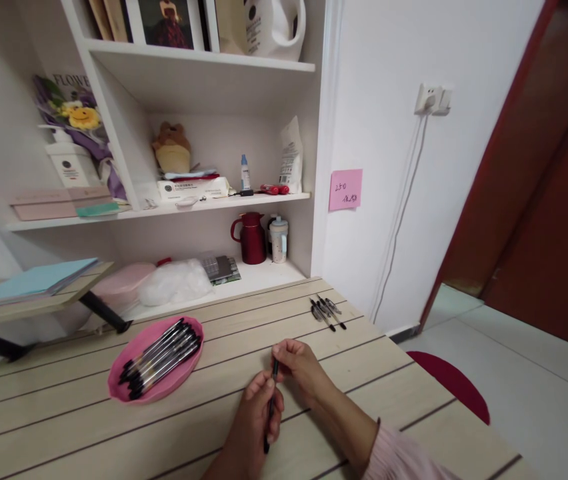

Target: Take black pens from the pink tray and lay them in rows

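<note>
Both my hands hold one black pen [270,408] upright over the wooden table [64,427]. My left hand [254,423] is closed round the pen's lower barrel. My right hand [300,368] pinches its top end. A pink oval tray [129,387] holding several black pens lies to the left of my hands. A small group of loose black pens [327,311] lies at the table's far right, beyond my right hand.
White shelves behind the table hold a red jug [251,238], a cup, bottles, boxes and a plush toy. A pink sticky note [345,190] hangs on the wall. A red stool seat [451,387] stands right of the table, by a red door.
</note>
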### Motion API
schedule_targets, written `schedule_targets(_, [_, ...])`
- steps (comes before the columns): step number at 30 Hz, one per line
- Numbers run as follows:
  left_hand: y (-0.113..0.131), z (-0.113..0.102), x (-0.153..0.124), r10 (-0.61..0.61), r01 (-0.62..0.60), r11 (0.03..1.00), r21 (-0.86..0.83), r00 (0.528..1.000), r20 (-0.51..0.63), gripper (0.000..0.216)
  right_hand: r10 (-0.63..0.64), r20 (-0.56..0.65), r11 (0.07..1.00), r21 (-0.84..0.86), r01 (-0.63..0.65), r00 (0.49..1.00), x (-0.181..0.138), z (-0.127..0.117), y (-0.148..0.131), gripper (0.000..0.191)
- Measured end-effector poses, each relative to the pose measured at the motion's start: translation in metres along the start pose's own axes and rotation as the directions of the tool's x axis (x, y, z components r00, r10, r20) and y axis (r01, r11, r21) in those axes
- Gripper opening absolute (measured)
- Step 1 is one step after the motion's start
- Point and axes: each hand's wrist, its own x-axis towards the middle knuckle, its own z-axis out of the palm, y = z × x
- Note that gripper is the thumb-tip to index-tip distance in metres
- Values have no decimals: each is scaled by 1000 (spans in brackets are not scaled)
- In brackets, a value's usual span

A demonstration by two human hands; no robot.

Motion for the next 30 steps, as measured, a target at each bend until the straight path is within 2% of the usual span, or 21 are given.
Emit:
schedule_targets(4, [0,-1,0,8,-8,1000,11,1000,10,31,28,65,994,104,-35,997,0,-4,-1,43])
schedule_targets(7, [-1,-2,1,0,0,1000,12,1000,10,31,37,29,997,72,-39,999,0,-4,-1,41])
schedule_targets(13, [0,-2,0,2,-3,1000,28,1000,16,29,50,87,991,122,-60,995,-1,-6,-1,39])
schedule_targets(17, [0,-2,0,-3,3,1000,31,1000,24,29,42,79,997,63,-47,996,-2,-6,-1,37])
schedule_targets(21, [0,-2,1,-6,5,1000,18,1000,15,30,70,112,983,160,-87,991,-2,-5,0,40])
schedule_targets(25, [0,-4,2,-13,12,1000,17,1000,16,31,71,51,992,101,-76,996,0,-6,1,38])
schedule_targets(27, [0,-5,3,-14,14,1000,23,1000,24,30,51,78,991,119,-60,996,1,-6,1,37])
schedule_targets(30, [-1,-5,4,-7,6,1000,20,1000,22,30,84,114,976,193,-105,990,0,-6,0,39])
